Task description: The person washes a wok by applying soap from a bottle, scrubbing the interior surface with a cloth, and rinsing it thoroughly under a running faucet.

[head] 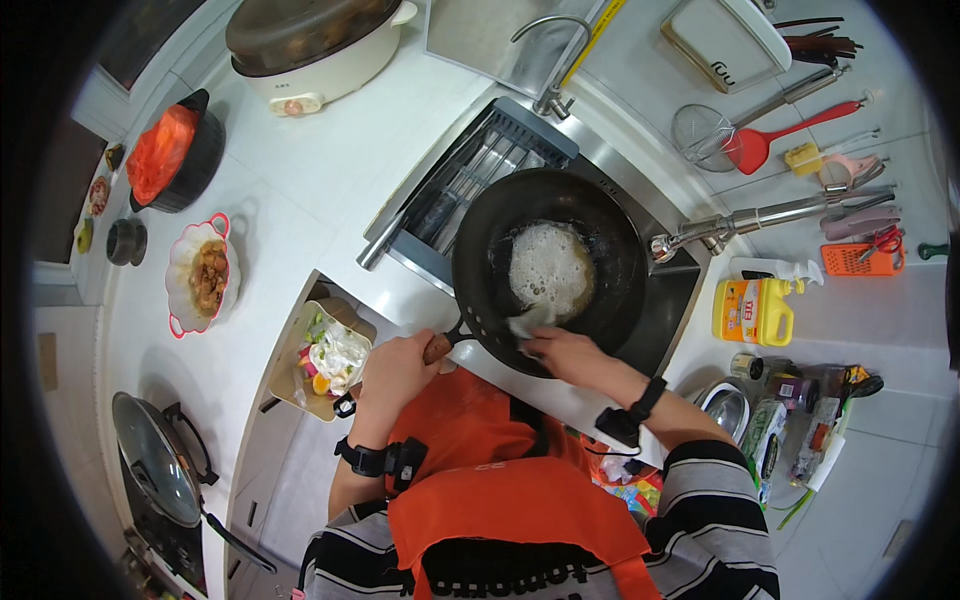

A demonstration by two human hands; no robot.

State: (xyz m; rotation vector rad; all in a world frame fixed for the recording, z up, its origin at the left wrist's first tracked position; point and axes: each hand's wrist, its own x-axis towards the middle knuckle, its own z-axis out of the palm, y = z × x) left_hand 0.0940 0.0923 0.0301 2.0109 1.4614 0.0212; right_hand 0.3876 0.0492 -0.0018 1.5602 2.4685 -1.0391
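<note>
A black wok [480,225] with a wooden handle rests over the stainless steel sink [667,322], foamy water [551,262] pooled in its bottom. My left hand [397,375] is closed around the wok's handle [438,349]. Inside the wok's near wall, my right hand [566,356] grips a pale, wet cloth [534,320] whose tip touches the foam. Behind the wok is a grey dish rack [525,131] set in the sink, under the curved faucet [559,71].
Left on the counter stand a bowl of brown food [184,255], a black pot with a red bag [184,169] and an electric cooker [337,75]. A scrap bin [283,375] hangs by the counter's edge. At right are a yellow detergent bottle [742,311] and a spray faucet [757,217].
</note>
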